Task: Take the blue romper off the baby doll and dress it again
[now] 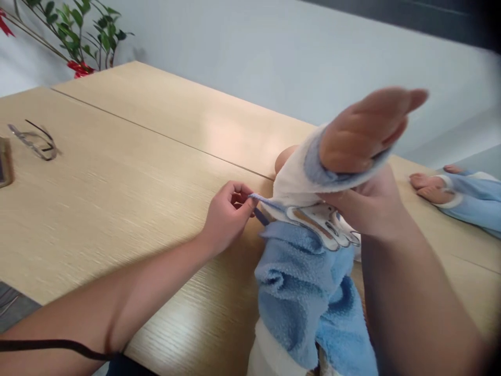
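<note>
A baby doll lies on the wooden table (117, 183) in a light blue fleece outfit (305, 287) with a white animal patch on it. One doll foot (364, 130) sticks up out of a white-and-blue cuff. My left hand (227, 214) pinches the edge of the garment at the doll's side. My right hand (368, 203) holds the raised leg just below the foot, around the cuff. The doll's other foot (430, 188) rests on the table at the right in a blue cuff.
A pair of glasses (35, 141) lies at the far left of the table, beside a dark object (4, 162) at the frame edge. A green plant with red flowers (78, 36) stands behind the far corner, against a pale wall.
</note>
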A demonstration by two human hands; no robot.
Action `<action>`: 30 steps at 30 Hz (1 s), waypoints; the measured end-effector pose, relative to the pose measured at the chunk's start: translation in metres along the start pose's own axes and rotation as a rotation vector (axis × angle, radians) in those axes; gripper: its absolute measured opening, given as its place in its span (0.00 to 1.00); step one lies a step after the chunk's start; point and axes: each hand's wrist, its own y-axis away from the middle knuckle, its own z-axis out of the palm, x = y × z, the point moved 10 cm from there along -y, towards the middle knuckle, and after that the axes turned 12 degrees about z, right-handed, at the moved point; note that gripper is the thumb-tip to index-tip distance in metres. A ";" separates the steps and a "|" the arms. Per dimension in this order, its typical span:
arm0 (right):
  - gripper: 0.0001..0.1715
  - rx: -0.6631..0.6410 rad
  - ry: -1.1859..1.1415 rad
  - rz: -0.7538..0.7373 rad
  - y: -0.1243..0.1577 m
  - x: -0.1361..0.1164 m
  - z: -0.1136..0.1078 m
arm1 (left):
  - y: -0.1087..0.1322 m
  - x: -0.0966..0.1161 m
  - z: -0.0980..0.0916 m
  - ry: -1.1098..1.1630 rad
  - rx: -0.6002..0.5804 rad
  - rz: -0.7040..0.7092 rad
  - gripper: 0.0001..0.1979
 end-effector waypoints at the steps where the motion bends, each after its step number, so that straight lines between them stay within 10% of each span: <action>1: 0.31 -0.029 -0.008 -0.011 0.001 -0.001 0.004 | -0.001 0.005 0.001 0.010 -0.020 0.036 0.13; 10: 0.35 0.064 0.267 -0.174 0.015 -0.024 0.012 | 0.015 0.051 0.029 -0.124 -0.425 0.361 0.09; 16: 0.32 0.128 0.413 -0.184 0.016 -0.033 0.013 | 0.022 0.090 0.016 -0.378 -0.187 0.673 0.13; 24: 0.27 0.111 0.454 -0.162 0.018 -0.048 0.020 | 0.035 0.113 0.032 -0.527 -0.311 0.918 0.07; 27: 0.26 0.117 0.416 -0.114 0.016 -0.044 0.015 | 0.032 0.106 0.033 -0.357 -0.398 0.777 0.06; 30: 0.25 0.093 0.359 -0.074 0.013 -0.038 0.012 | 0.023 0.070 0.032 -0.016 -0.448 0.314 0.07</action>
